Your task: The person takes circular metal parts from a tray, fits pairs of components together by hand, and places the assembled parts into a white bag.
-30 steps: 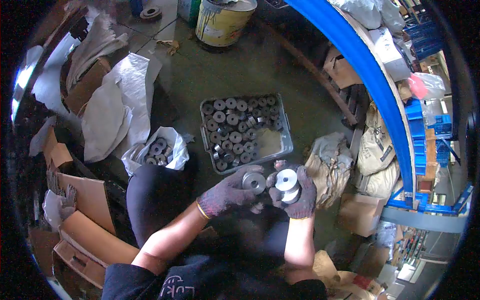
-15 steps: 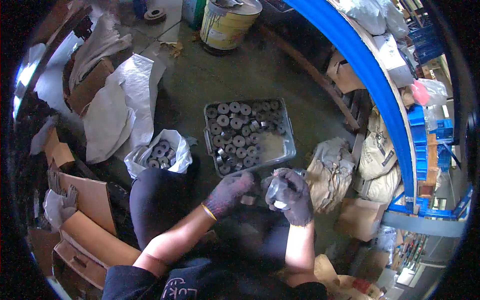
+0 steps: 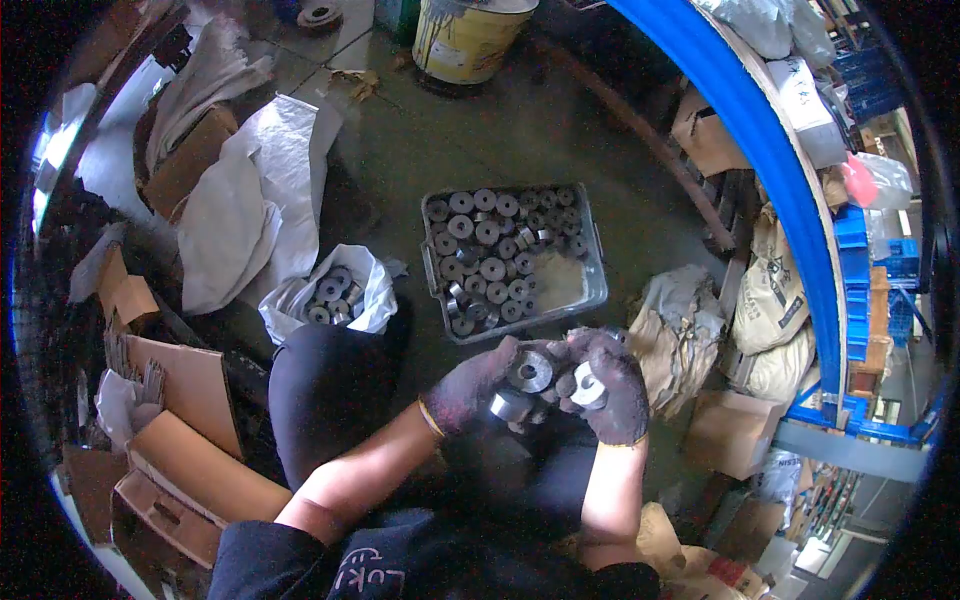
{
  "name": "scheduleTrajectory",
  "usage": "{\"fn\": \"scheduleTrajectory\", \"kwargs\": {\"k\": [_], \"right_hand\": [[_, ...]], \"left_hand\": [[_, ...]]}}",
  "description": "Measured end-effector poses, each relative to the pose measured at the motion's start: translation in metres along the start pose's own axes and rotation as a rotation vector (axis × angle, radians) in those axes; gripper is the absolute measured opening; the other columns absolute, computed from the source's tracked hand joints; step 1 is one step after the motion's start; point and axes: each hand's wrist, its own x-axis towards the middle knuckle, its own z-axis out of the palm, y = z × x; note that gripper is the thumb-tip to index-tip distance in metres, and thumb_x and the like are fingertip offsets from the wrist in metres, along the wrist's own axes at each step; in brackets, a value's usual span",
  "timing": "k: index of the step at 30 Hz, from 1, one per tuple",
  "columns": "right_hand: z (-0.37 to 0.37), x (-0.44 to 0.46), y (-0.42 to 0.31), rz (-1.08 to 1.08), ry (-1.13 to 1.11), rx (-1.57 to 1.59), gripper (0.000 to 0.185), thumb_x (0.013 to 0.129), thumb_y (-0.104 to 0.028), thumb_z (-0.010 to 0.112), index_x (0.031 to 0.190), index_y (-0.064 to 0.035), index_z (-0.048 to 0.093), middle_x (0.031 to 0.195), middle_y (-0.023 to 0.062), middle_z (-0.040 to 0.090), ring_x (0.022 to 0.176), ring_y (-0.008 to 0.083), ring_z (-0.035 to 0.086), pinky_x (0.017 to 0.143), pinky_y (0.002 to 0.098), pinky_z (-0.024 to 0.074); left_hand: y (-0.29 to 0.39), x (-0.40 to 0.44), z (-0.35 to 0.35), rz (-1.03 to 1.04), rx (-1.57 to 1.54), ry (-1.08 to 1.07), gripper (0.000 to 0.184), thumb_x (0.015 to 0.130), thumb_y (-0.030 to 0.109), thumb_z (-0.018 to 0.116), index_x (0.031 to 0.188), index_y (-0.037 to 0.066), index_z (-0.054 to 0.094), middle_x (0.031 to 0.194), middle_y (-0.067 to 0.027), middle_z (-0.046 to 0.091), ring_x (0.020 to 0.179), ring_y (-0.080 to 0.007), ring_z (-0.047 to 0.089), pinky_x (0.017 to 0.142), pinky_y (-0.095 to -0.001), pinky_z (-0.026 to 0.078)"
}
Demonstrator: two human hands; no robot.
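Observation:
My left hand point(image 3: 468, 388), in a dark glove, is closed against a thick metal ring point(image 3: 530, 371) with a round centre hole. Just below that ring is a second shiny metal ring point(image 3: 511, 404), touching or close to the glove. My right hand point(image 3: 615, 388), gloved too, curls around another metal ring point(image 3: 588, 386) whose face catches the light. The two hands are side by side above my lap. Ahead of them, a clear plastic bin point(image 3: 600, 250) holds many similar rings, mostly in its left and back parts. What lies under my hands is partly hidden.
A white bag point(image 3: 378, 295) with more rings stands by my left knee. White sheets point(image 3: 235, 220) and cardboard point(image 3: 195, 400) lie on the left. Crumpled paper point(image 3: 680, 330) and a blue rack beam point(image 3: 790, 150) are on the right. A yellow bucket point(image 3: 465, 45) stands at the back.
My left hand has moved right, closer to my right hand, and rings now show beside it. The right hand has turned, exposing a ring's face. The view has shifted slightly.

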Motion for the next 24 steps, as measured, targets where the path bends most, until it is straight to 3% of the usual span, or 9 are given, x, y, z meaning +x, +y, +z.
{"fn": "scheduleTrajectory", "kwargs": {"k": [3, 10, 13, 15, 16, 18, 19, 22, 24], "right_hand": [[-0.004, 0.002, 0.004, 0.024, 0.018, 0.11, 0.032, 0.089, -0.031, 0.054, 0.108, -0.005, 0.055, 0.103, 0.0126, 0.064, 0.06, 0.0194, 0.062, 0.048, 0.0282, 0.0489], [-0.01, 0.007, 0.004, 0.108, -0.007, 0.214, 0.036, 0.091, -0.035, 0.05, 0.11, -0.0053, 0.055, 0.1, 0.0123, 0.065, 0.061, 0.02, 0.063, 0.049, 0.0288, 0.0519], [-0.003, 0.005, 0.001, 0.104, -0.012, 0.204, 0.037, 0.09, -0.037, 0.052, 0.108, -0.0051, 0.056, 0.099, 0.012, 0.065, 0.064, 0.0194, 0.064, 0.05, 0.0299, 0.0531], [0.006, 0.002, -0.001, 0.034, 0.035, 0.138, 0.033, 0.087, -0.029, 0.055, 0.108, -0.0035, 0.057, 0.089, 0.0076, 0.065, 0.063, 0.0155, 0.061, 0.052, 0.0253, 0.0501], [0.0, 0.004, 0.004, 0.033, 0.033, 0.138, 0.033, 0.087, -0.029, 0.055, 0.108, -0.0035, 0.057, 0.089, 0.0076, 0.065, 0.063, 0.0155, 0.061, 0.052, 0.0253, 0.0501], [-0.018, 0.009, 0.016, -0.173, 0.104, -0.028, 0.031, 0.082, -0.018, 0.057, 0.108, -0.0008, 0.057, 0.081, 0.0022, 0.06, 0.063, 0.0116, 0.055, 0.056, 0.0218, 0.0456], [-0.018, 0.009, 0.015, -0.175, 0.104, -0.027, 0.031, 0.082, -0.018, 0.057, 0.108, -0.0008, 0.057, 0.081, 0.0022, 0.06, 0.063, 0.0116, 0.055, 0.056, 0.0218, 0.0456], [-0.014, 0.007, 0.01, -0.139, 0.093, 0.055, 0.032, 0.077, -0.01, 0.056, 0.107, 0.0016, 0.058, 0.079, -0.0014, 0.055, 0.064, 0.0097, 0.049, 0.059, 0.0214, 0.042], [-0.012, 0.008, 0.01, -0.105, 0.065, -0.079, 0.036, 0.079, -0.011, 0.057, 0.113, -0.0016, 0.056, 0.102, 0.0064, 0.06, 0.086, 0.0153, 0.059, 0.07, 0.0265, 0.0487]], "left_hand": [[-0.008, 0.001, -0.001, 0.038, 0.029, 0.046, 0.06, 0.093, 0.053, 0.034, 0.132, 0.007, 0.041, 0.1, -0.012, 0.063, 0.071, -0.0219, 0.064, 0.058, -0.0305, 0.053], [-0.023, 0.01, -0.024, 0.026, -0.027, 0.069, 0.061, 0.093, 0.052, 0.033, 0.133, 0.007, 0.04, 0.102, -0.0125, 0.062, 0.071, -0.0219, 0.063, 0.057, -0.0315, 0.053], [-0.008, 0.002, -0.012, -0.017, -0.159, -0.061, 0.064, 0.091, 0.053, 0.04, 0.134, 0.007, 0.038, 0.106, -0.0127, 0.061, 0.074, -0.0221, 0.062, 0.059, -0.0308, 0.052], [-0.005, 0.001, -0.008, 0.03, -0.287, -0.188, 0.056, 0.088, 0.039, 0.056, 0.13, 0.006, 0.042, 0.107, -0.0077, 0.058, 0.085, -0.0143, 0.056, 0.068, -0.0246, 0.048], [-0.003, -0.001, -0.006, 0.031, -0.285, -0.188, 0.056, 0.088, 0.039, 0.056, 0.13, 0.006, 0.042, 0.107, -0.0077, 0.058, 0.085, -0.0143, 0.056, 0.068, -0.0246, 0.048], [0.002, -0.002, -0.002, 0.178, 0.127, -0.075, 0.064, 0.084, 0.03, 0.063, 0.137, 0.006, 0.034, 0.109, -0.0052, 0.055, 0.081, -0.012, 0.052, 0.065, -0.0221, 0.044], [0.0, -0.002, -0.002, 0.178, 0.129, -0.076, 0.064, 0.084, 0.03, 0.063, 0.137, 0.006, 0.034, 0.109, -0.0052, 0.055, 0.081, -0.012, 0.052, 0.065, -0.0221, 0.044], [-0.008, 0.003, -0.004, 0.306, 0.131, -0.058, 0.059, 0.087, 0.05, 0.052, 0.127, 0.008, 0.046, 0.103, -0.0113, 0.057, 0.07, -0.0165, 0.053, 0.054, -0.0246, 0.046], [-0.013, 0.014, -0.017, -0.034, -0.26, 0.093, 0.052, 0.09, 0.049, 0.048, 0.123, 0.009, 0.049, 0.1, -0.0112, 0.056, 0.065, -0.0162, 0.049, 0.044, -0.0192, 0.039]]}}
